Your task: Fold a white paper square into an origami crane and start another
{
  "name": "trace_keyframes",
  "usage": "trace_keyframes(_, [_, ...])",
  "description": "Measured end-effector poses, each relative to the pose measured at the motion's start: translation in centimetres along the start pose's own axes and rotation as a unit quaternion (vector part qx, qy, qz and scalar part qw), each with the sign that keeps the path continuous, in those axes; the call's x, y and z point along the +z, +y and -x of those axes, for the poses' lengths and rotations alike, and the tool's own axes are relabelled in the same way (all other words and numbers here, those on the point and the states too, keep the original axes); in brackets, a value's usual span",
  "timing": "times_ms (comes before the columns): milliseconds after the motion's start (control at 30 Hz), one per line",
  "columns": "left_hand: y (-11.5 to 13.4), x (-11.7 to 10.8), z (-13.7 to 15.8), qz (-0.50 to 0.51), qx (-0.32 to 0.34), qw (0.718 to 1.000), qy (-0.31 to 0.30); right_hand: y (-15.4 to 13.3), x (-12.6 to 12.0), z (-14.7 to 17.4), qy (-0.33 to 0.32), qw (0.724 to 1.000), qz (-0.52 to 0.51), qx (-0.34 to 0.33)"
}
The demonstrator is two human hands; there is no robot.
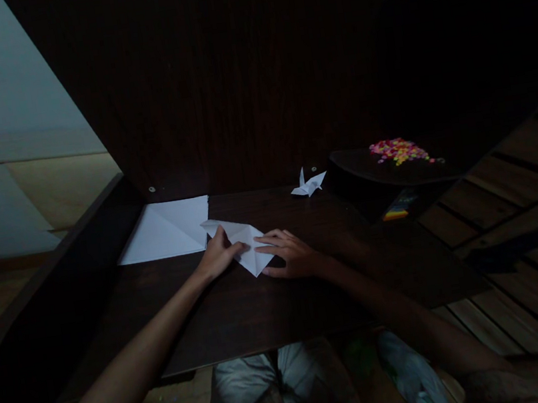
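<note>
A partly folded sheet of white paper (252, 248) lies on the dark desk in front of me, creased, with one point toward me. At its left side my left hand (217, 255) has hold of it, the thumb on top and the fingers bent at the edge. My right hand (291, 254) rests on the paper's right part with its fingers stretched out and apart. A finished white paper crane (309, 185) stands farther back, to the right of both hands.
A stack of white sheets (164, 229) lies at the back left. Small colourful pieces (401, 150) are heaped on a raised dark shelf (354, 165) at right. A dark side panel (55, 294) borders the desk (207, 325) on the left, and a tall panel (230, 79) stands behind.
</note>
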State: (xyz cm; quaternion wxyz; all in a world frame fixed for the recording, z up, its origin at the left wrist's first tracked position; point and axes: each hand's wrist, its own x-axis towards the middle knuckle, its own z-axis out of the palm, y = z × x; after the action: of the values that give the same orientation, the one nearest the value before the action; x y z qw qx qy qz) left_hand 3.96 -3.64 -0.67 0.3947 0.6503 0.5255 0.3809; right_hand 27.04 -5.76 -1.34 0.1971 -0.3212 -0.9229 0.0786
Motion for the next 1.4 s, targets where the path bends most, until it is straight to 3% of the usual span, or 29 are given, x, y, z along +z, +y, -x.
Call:
trace_keyframes(100, [-0.3,0.2,0.1,-0.057,0.011,0.998,-0.011,0.1,0.2,0.0,-0.011,1.000,0.003,0.003])
trace_keyframes(367, [-0.2,0.5,0.7,-0.164,0.091,0.982,0.033,0.5,0.1,-0.7,-0.011,0.997,-0.056,0.050])
trace_keyframes(533, [0.6,0.3,1.3,-0.225,0.051,0.969,0.092,1.1,0.2,-1.4,-0.004,0.995,-0.067,0.072])
trace_keyframes(767, [0.8,-0.2,1.7,-0.214,0.042,0.969,0.116,1.2,-0.3,-2.2,-0.042,0.994,-0.052,0.089])
trace_keyframes(1233, [0.5,-0.6,1.6,-0.204,-0.014,0.975,0.092,0.8,-0.3,-2.2,-0.072,0.993,0.014,0.090])
trace_keyframes(1400, [0.0,-0.7,1.5,-0.198,0.003,0.976,0.093,0.6,-0.7,-2.7,-0.077,0.992,0.033,0.090])
